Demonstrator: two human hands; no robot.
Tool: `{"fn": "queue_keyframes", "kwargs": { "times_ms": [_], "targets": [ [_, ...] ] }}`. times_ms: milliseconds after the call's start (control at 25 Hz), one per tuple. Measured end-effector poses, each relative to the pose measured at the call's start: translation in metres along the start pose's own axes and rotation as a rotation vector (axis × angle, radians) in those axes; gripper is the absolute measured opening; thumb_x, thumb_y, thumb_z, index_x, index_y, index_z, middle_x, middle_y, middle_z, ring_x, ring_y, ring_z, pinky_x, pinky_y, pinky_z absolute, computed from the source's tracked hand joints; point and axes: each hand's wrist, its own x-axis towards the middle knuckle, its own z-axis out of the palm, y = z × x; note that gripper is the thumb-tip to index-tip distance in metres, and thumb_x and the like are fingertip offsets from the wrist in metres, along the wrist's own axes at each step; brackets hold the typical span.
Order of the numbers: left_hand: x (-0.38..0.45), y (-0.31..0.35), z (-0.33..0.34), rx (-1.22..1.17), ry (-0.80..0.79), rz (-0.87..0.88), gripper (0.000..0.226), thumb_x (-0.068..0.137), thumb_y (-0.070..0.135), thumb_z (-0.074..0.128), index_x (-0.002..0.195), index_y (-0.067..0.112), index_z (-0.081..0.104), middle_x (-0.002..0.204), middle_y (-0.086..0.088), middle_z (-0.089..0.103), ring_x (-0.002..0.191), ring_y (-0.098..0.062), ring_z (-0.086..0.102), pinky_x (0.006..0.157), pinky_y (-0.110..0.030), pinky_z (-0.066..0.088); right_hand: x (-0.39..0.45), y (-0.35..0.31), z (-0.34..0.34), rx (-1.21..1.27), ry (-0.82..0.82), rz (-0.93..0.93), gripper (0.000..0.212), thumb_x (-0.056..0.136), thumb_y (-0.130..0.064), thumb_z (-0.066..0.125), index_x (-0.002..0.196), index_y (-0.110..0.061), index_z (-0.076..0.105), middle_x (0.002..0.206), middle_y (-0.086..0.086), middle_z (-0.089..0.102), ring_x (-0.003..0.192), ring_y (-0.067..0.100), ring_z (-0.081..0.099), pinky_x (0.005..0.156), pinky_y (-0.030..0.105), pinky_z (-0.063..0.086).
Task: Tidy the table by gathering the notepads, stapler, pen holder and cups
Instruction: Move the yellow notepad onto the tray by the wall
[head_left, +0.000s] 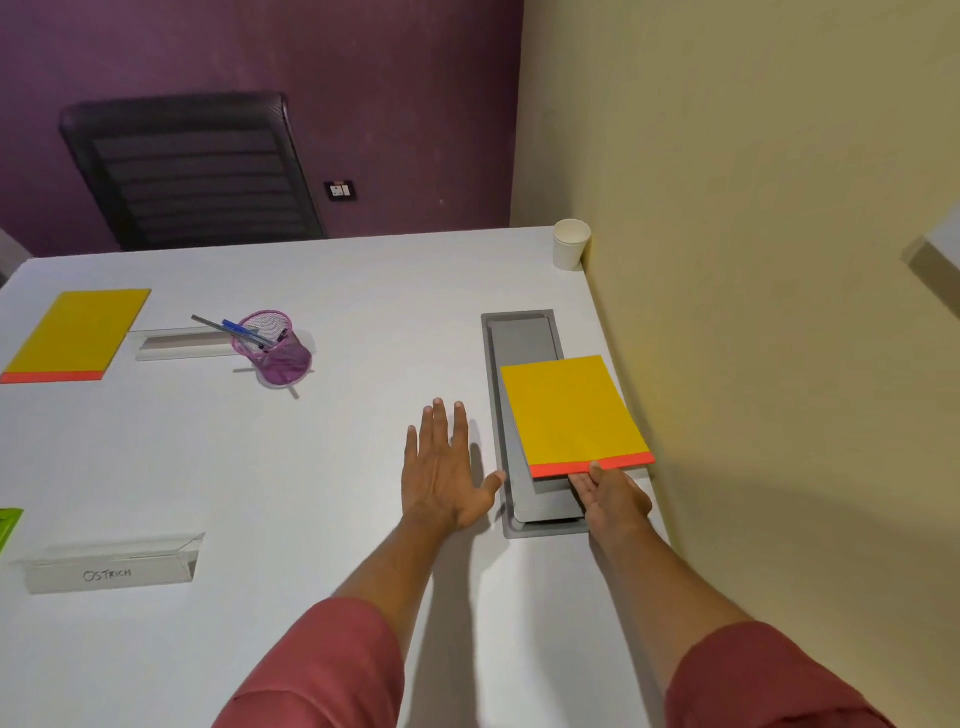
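Note:
My right hand (613, 499) grips the red-bound near edge of a yellow notepad (571, 410), which lies over the grey cable tray by the wall, thumb on top and fingers beneath. My left hand (444, 467) rests flat on the white table (363, 467) just left of it, fingers spread, holding nothing. A second yellow notepad (72, 335) lies at the far left. A pink mesh pen holder (272, 348) with pens leaning out stands between them. One white paper cup (571, 244) stands in the far right corner against the wall.
A grey recessed cable tray (522, 338) runs along the table's right side. Two clear name stands sit on the table, one near (111, 566) and one far (182, 343). A green item (8, 525) pokes in at the left edge. A black chair (192, 171) stands behind the table.

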Motion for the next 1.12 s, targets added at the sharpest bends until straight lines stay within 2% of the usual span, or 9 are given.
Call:
{"fn": "queue_keyframes", "kwargs": {
  "times_ms": [120,240,280,400,600,760,880,1040,1120],
  "targets": [
    [0.004,0.0,0.006,-0.043,-0.021,-0.003,0.103,0.085,0.074,0.034,0.154,0.015,-0.015,0.162,-0.016,-0.018,0.151,-0.029,-0.015,0.122,-0.044,-0.005,0.007,0.001,0.0,-0.008,0.035,0.022,0.047,0.088,0.012,0.059,0.133,0.004,0.05,0.119,0.02,0.065,0.084,0.024,0.068,0.092,0.038,0.056],
    [0.005,0.0,0.012,-0.058,-0.044,-0.014,0.104,0.085,0.074,0.036,0.155,0.013,-0.011,0.162,-0.016,-0.017,0.151,-0.028,-0.014,0.121,-0.041,-0.005,0.009,-0.003,0.001,-0.019,0.079,0.05,0.037,0.088,0.008,0.061,0.124,0.0,0.056,0.117,0.015,0.066,0.076,0.019,0.068,0.083,0.031,0.057],
    [0.005,0.0,0.014,-0.053,-0.05,-0.015,0.104,0.085,0.074,0.035,0.155,0.013,-0.011,0.162,-0.016,-0.017,0.151,-0.028,-0.014,0.121,-0.04,-0.006,0.01,-0.004,0.001,-0.036,0.079,0.059,0.034,0.089,0.006,0.06,0.122,0.0,0.057,0.121,0.016,0.065,0.081,0.021,0.069,0.083,0.03,0.057],
    [0.006,-0.001,0.017,-0.033,-0.067,-0.016,0.104,0.085,0.075,0.033,0.155,0.013,-0.012,0.162,-0.015,-0.018,0.151,-0.028,-0.014,0.117,-0.038,-0.01,0.01,-0.007,0.001,-0.079,0.088,0.086,0.038,0.091,0.004,0.058,0.128,0.009,0.051,0.133,0.023,0.058,0.114,0.032,0.064,0.092,0.034,0.055],
    [0.006,-0.001,0.018,-0.032,-0.082,-0.017,0.103,0.086,0.074,0.035,0.155,0.012,-0.009,0.163,-0.016,-0.015,0.151,-0.028,-0.012,0.119,-0.039,-0.008,0.007,-0.012,0.0,-0.074,0.145,0.108,0.039,0.092,0.001,0.06,0.127,0.014,0.051,0.132,0.027,0.058,0.118,0.034,0.062,0.094,0.037,0.053],
    [0.002,0.001,0.017,-0.036,-0.087,-0.014,0.101,0.087,0.072,0.037,0.155,0.012,-0.008,0.163,-0.015,-0.012,0.152,-0.027,-0.01,0.12,-0.038,-0.006,0.009,-0.015,-0.004,-0.056,0.104,0.128,0.044,0.097,0.001,0.049,0.137,0.014,0.04,0.144,0.028,0.046,0.131,0.035,0.052,0.104,0.038,0.048],
    [-0.003,-0.001,0.015,-0.037,-0.087,-0.008,0.097,0.089,0.068,0.038,0.155,0.013,-0.007,0.164,-0.015,-0.01,0.152,-0.028,-0.009,0.121,-0.039,-0.004,0.008,-0.015,-0.003,-0.126,0.151,0.096,0.042,0.093,-0.007,0.061,0.126,0.015,0.05,0.134,0.028,0.056,0.12,0.033,0.062,0.095,0.036,0.052],
    [-0.011,-0.006,0.009,-0.027,-0.081,-0.013,0.094,0.091,0.065,0.038,0.156,0.014,-0.007,0.164,-0.015,-0.01,0.152,-0.029,-0.009,0.122,-0.041,-0.003,0.002,-0.015,0.001,-0.242,0.162,0.027,0.042,0.092,-0.018,0.061,0.122,0.011,0.055,0.123,0.023,0.065,0.111,0.032,0.067,0.089,0.036,0.053],
    [-0.014,-0.007,0.004,-0.027,-0.072,-0.014,0.095,0.09,0.065,0.039,0.156,0.014,-0.007,0.164,-0.015,-0.009,0.152,-0.028,-0.009,0.122,-0.041,-0.003,-0.003,-0.016,0.005,-0.368,0.171,-0.042,0.031,0.09,-0.026,0.063,0.109,-0.002,0.063,0.097,0.013,0.069,0.094,0.028,0.07,0.086,0.039,0.056]
  ]
}}
